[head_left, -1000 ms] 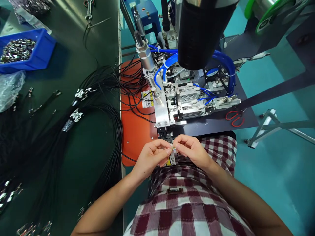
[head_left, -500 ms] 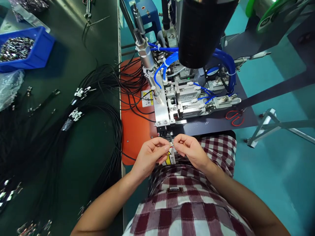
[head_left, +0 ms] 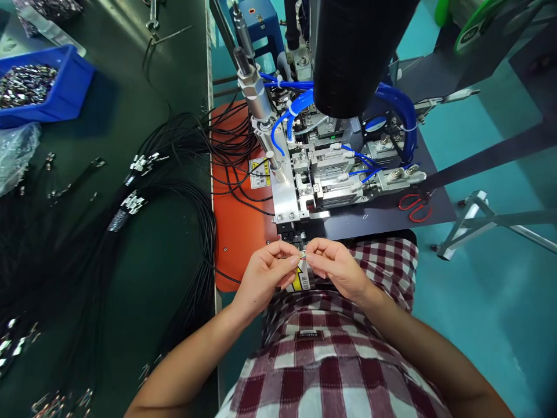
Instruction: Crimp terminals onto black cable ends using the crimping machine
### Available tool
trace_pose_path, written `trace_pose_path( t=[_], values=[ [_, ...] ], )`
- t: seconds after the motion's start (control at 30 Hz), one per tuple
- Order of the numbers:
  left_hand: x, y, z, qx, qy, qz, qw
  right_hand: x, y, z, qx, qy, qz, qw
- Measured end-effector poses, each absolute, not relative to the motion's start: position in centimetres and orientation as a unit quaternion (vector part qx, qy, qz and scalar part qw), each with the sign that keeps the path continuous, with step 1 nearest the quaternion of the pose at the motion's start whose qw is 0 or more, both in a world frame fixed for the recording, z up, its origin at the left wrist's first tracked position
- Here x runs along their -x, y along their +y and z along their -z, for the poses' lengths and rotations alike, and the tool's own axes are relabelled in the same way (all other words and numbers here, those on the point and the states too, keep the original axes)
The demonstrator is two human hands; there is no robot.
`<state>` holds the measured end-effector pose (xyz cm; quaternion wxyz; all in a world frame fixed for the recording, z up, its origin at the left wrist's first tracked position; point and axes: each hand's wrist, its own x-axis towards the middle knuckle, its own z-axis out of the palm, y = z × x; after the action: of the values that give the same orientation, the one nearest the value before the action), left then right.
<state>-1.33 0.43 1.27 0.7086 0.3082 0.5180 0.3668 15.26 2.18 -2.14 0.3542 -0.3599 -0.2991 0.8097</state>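
Observation:
My left hand and my right hand meet just in front of the machine, fingertips pinched together on a tiny metal connector between them. A thin black cable runs from my left hand toward the table on the left. Both hands hover above a yellow warning label at the machine's front edge. The connector is mostly hidden by my fingers.
Bundles of black cables with metal ends lie on the dark green table. A blue bin of metal parts stands far left. An orange plate, blue air hoses, a black cylinder and red scissors surround the machine.
Both hands have crept slightly upward toward the machine's front, still pinched together on the small connector. Nothing else has moved.

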Motion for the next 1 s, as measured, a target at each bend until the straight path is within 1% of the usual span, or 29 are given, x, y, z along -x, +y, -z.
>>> trace_pose_path(
  t=[0.27,0.47,0.63,0.87,1.0],
  values=[
    [1.1,0.5,-1.3,-0.304,0.515,-0.374,0.709,-15.3,2.0,2.2,0.369,-0.315,-0.800,0.354],
    [1.2,0.3,-1.7,-0.296,0.516,-0.366,0.716,-15.4,2.3,2.1,0.364,-0.358,-0.795,0.328],
    [1.3,0.3,-2.0,-0.273,0.504,-0.358,0.737,-15.8,2.9,2.0,0.328,-0.428,-0.781,0.314],
    [1.4,0.4,-2.4,-0.230,0.474,-0.310,0.791,-16.4,4.0,1.7,0.264,-0.528,-0.748,0.304],
    [1.5,0.5,-2.4,-0.230,0.477,-0.304,0.792,-16.6,4.3,1.6,0.251,-0.557,-0.730,0.306]
  ],
)
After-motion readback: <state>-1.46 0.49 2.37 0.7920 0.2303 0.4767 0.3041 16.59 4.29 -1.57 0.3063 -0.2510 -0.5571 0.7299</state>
